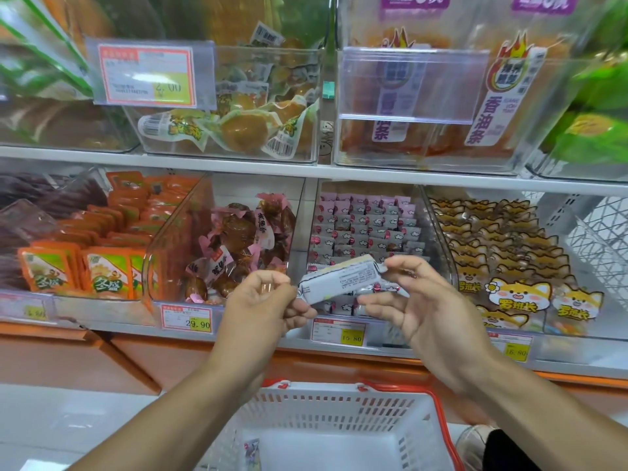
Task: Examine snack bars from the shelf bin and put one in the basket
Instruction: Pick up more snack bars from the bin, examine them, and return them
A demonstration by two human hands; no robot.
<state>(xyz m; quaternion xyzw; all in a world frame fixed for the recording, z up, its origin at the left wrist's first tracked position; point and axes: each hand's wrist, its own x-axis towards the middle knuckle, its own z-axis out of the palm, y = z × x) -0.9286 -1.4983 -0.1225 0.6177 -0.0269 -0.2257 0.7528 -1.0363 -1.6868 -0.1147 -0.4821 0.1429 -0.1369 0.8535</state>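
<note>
A white-wrapped snack bar [341, 279] with small printed text is held crosswise in front of the shelf. My left hand [263, 302] pinches its left end and my right hand [423, 300] pinches its right end. Behind it is the clear shelf bin [365, 229] packed with several pink and grey wrapped bars. The white plastic basket [336, 409] with red handles stands on the floor below my arms; a small packet [252, 452] lies in its left corner.
Neighbouring clear bins hold brown pink-wrapped snacks [238, 243], orange packets [105, 253] and cartoon-dog packs [503, 263]. Price tags [187, 319] line the shelf edge. An upper shelf carries more bins. An orange base runs under the shelf.
</note>
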